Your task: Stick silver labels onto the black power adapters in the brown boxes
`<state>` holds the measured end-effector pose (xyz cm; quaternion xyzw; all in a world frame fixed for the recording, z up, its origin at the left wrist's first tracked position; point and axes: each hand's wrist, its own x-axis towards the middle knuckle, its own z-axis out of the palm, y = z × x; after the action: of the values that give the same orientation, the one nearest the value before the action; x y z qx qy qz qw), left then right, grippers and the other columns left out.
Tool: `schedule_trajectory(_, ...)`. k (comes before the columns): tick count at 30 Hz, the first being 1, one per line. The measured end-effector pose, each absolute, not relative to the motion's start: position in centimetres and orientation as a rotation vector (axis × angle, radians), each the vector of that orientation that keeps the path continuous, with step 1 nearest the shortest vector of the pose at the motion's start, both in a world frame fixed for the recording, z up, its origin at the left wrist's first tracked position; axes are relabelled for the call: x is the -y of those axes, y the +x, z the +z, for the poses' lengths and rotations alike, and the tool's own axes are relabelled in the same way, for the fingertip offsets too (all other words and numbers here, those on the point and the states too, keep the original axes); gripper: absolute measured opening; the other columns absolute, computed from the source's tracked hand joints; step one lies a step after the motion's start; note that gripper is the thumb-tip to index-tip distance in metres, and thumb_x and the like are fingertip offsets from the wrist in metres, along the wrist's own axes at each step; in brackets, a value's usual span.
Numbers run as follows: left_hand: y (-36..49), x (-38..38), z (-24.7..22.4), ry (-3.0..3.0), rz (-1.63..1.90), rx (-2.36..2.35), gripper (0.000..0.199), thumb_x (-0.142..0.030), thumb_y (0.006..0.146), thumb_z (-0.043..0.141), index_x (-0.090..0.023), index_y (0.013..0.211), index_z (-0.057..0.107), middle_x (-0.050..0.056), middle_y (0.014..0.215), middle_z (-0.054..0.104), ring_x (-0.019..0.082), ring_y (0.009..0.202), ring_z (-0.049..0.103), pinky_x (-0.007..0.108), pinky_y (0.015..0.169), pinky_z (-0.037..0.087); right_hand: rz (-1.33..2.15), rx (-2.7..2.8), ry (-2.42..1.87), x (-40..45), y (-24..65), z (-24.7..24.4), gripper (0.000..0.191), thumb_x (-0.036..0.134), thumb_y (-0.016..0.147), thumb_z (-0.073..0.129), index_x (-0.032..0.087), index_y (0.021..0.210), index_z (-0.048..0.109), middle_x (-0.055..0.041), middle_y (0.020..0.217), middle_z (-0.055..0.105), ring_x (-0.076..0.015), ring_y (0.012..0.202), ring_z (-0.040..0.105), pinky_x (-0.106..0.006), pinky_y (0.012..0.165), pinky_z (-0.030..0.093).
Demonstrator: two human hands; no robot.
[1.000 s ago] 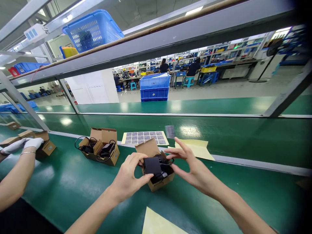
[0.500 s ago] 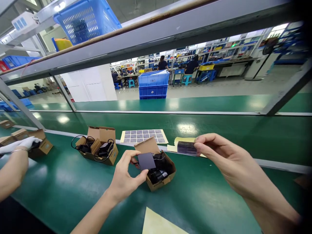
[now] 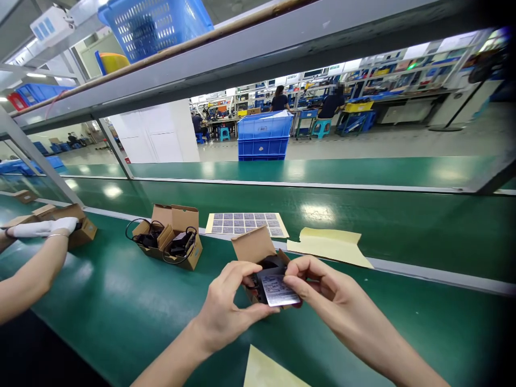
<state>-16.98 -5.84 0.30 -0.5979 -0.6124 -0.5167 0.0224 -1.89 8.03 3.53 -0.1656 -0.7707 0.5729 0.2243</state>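
My left hand [image 3: 223,309] grips a flat black square device [image 3: 260,287] by its edges, thumb below and fingers above. Between the thumb and fingers of my right hand [image 3: 328,293] is a silver printed label [image 3: 278,293]. The label lies over the device's face; whether it is stuck down all over, I cannot tell. Right behind both hands stands an open cardboard box [image 3: 253,246] with black items inside, partly hidden by my fingers. Beyond it lies a sheet of printed labels [image 3: 245,224], and to its right a torn piece of yellow backing paper [image 3: 330,246].
Another open box [image 3: 175,219] with black cables stands to the left. Farther left, a co-worker's white-gloved hand [image 3: 64,226] reaches into a box [image 3: 86,234]. Yellowish paper [image 3: 268,371] lies at the near edge. A shelf beam [image 3: 242,40] crosses overhead.
My right hand has moved left from the backing paper, bringing the label onto the black device. The co-worker's gloved hand has shifted right. The view has turned slightly.
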Motion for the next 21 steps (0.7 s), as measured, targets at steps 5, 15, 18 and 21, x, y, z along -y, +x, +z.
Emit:
schedule_trajectory(5,-16.98,5.89,0.04,-1.837,-1.624,1.893,0.05,-0.04,0.077,0.082,-0.019,0.117,0.06,0.007,0.101,0.068,0.016,0.078,0.065,0.026,0.07,0.06,1.543,2.13,-0.473,-7.98,-1.97,3.55,0.032,0.052,0.093,0.056,0.022,0.082,0.059,-0.0005,0.077,0.059,-0.0157,0.068,0.054,-0.027,0.06,0.046)
schedule_trajectory(15,-16.9,5.87,0.15,-1.823,-1.585,1.891,0.048,-0.042,0.078,0.08,-0.019,0.115,0.06,0.007,0.1,0.069,0.016,0.077,0.066,0.026,0.068,0.06,1.514,2.147,-0.47,-7.88,-1.98,3.18,0.03,0.051,0.095,0.054,0.023,0.083,0.058,0.0,0.077,0.059,-0.0147,0.067,0.054,-0.026,0.06,0.046)
schedule_trajectory(18,-16.94,5.82,0.1,-1.827,-1.584,1.872,0.048,-0.042,0.079,0.08,-0.019,0.116,0.06,0.007,0.1,0.069,0.016,0.077,0.066,0.026,0.068,0.06,1.495,2.161,-0.472,-7.97,-2.08,3.13,0.03,0.05,0.095,0.054,0.023,0.084,0.059,-0.0004,0.078,0.06,-0.0152,0.068,0.056,-0.027,0.061,0.047)
schedule_trajectory(21,-16.95,5.77,0.04,-1.824,-1.59,1.871,0.049,-0.041,0.079,0.08,-0.019,0.117,0.06,0.007,0.1,0.068,0.016,0.077,0.066,0.026,0.068,0.061,1.446,2.182,-0.476,-7.92,-2.16,3.14,0.029,0.049,0.096,0.053,0.023,0.085,0.06,-0.0012,0.079,0.062,-0.016,0.069,0.059,-0.028,0.062,0.049)
